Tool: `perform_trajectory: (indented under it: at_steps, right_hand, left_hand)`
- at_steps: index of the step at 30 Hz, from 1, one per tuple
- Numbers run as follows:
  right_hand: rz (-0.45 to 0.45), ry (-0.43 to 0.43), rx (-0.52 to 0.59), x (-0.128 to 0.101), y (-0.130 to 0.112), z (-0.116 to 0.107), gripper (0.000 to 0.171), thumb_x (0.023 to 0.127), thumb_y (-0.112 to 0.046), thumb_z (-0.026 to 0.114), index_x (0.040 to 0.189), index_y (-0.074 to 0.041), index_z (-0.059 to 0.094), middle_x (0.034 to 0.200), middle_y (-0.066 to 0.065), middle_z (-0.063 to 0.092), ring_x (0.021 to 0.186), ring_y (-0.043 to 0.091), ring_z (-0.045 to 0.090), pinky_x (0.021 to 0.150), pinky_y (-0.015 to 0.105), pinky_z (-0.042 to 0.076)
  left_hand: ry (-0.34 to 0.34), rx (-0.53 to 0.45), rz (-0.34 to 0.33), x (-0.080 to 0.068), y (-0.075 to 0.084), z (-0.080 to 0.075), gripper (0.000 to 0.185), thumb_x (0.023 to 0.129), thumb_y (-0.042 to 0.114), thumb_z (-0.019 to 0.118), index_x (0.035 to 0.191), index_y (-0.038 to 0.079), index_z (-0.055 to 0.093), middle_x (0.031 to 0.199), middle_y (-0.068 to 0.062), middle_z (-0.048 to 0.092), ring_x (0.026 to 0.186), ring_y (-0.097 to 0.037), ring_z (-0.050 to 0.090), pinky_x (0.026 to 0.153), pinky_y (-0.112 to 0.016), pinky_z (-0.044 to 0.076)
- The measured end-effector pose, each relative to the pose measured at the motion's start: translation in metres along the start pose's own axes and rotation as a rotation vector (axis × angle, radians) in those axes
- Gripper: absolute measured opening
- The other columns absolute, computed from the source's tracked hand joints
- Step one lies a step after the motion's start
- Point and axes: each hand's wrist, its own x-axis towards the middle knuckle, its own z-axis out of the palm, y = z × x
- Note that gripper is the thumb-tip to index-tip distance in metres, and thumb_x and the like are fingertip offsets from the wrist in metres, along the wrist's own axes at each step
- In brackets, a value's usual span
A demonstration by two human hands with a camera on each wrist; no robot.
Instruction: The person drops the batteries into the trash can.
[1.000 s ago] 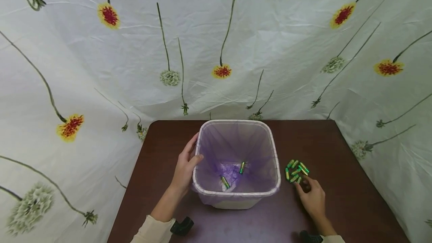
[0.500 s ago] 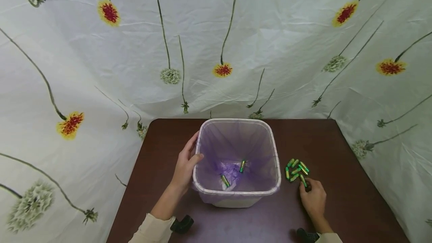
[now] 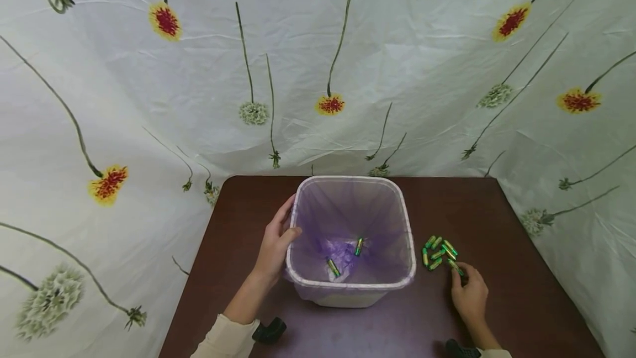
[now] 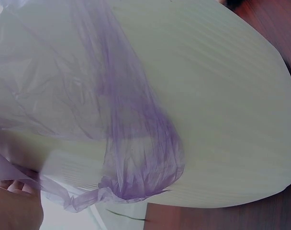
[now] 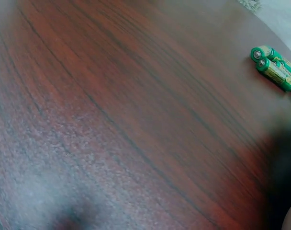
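Note:
A pale bin lined with a thin purple bag stands in the middle of the table. My left hand grips its left rim, thumb over the edge and fingers along the outer wall. In the left wrist view, the bag hangs loosely over the bin's side. Two green-and-gold batteries lie at the bottom of the bin. Right of it, my right hand pinches a battery between thumb and fingers, at the near edge of a small group of batteries.
The dark wooden table extends to both sides of the bin. Behind it and at the sides hangs a white flower-printed cloth. Two batteries lie side by side on the tabletop in the right wrist view.
My right hand has come away from the group, slightly to the right, with a battery now between its fingertips. The left hand has stayed on the bin's rim.

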Motion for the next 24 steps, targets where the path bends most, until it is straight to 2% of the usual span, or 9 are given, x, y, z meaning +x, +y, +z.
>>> perform_trajectory:
  at_steps: [4,7,9,11,14,16,24]
  right_hand:
    - [0.018,-0.029,0.003,0.003,0.0,-0.003,0.018,0.095,0.0,0.068,0.113,0.005,0.069,0.094,0.02,0.069,0.078,0.032,0.062,0.067,0.047,0.046]
    - [-0.004,-0.02,0.009,0.005,0.0,-0.005,0.018,0.094,0.001,0.069,0.112,0.004,0.07,0.094,0.018,0.069,0.076,0.026,0.059,0.067,0.031,0.043]
    - [-0.023,-0.011,0.01,0.006,0.001,-0.006,0.018,0.092,0.002,0.071,0.11,0.004,0.071,0.094,0.017,0.069,0.075,0.025,0.058,0.067,0.026,0.04]
    - [-0.04,-0.006,0.019,0.007,0.0,-0.008,0.018,0.091,0.002,0.072,0.109,0.003,0.071,0.095,0.018,0.069,0.077,0.026,0.059,0.068,0.024,0.038]
    - [-0.055,-0.009,0.032,0.01,-0.002,-0.01,0.018,0.091,0.002,0.073,0.109,0.002,0.072,0.098,0.018,0.069,0.082,0.029,0.06,0.071,0.028,0.039]
    - [-0.067,-0.013,0.048,0.013,-0.004,-0.011,0.018,0.09,0.002,0.073,0.109,0.002,0.073,0.1,0.018,0.069,0.08,0.029,0.059,0.07,0.027,0.039]
    - [-0.137,-0.02,0.101,0.031,-0.019,-0.015,0.018,0.087,0.004,0.075,0.105,0.001,0.073,0.095,0.014,0.068,0.063,0.013,0.044,0.059,0.023,0.033]
  left_hand:
    - [0.003,0.002,-0.006,0.0,-0.001,0.001,0.073,0.09,-0.005,0.052,0.16,0.002,0.033,0.162,-0.016,0.036,0.144,-0.033,0.039,0.107,-0.026,0.041]
    - [0.007,0.002,-0.005,0.0,-0.001,0.001,0.073,0.089,-0.005,0.052,0.16,0.001,0.033,0.162,-0.015,0.036,0.144,-0.032,0.039,0.107,-0.026,0.041]
    - [0.007,0.001,-0.005,0.0,-0.001,0.001,0.073,0.09,-0.005,0.051,0.16,0.001,0.033,0.162,-0.016,0.035,0.144,-0.033,0.038,0.108,-0.025,0.04]
    - [0.006,0.002,-0.001,0.0,-0.001,0.001,0.072,0.09,-0.006,0.051,0.16,0.001,0.033,0.163,-0.016,0.035,0.144,-0.033,0.038,0.108,-0.025,0.04]
    - [0.003,-0.002,0.002,0.0,-0.001,0.001,0.072,0.09,-0.006,0.05,0.16,0.001,0.033,0.163,-0.017,0.034,0.144,-0.033,0.037,0.108,-0.025,0.039]
    - [0.0,-0.008,0.005,0.001,0.0,0.001,0.072,0.09,-0.006,0.05,0.16,0.001,0.033,0.163,-0.016,0.034,0.145,-0.033,0.037,0.108,-0.025,0.039]
    - [-0.01,-0.013,0.014,0.0,-0.001,0.001,0.072,0.09,-0.007,0.05,0.16,0.0,0.033,0.163,-0.017,0.034,0.144,-0.035,0.037,0.107,-0.026,0.041]
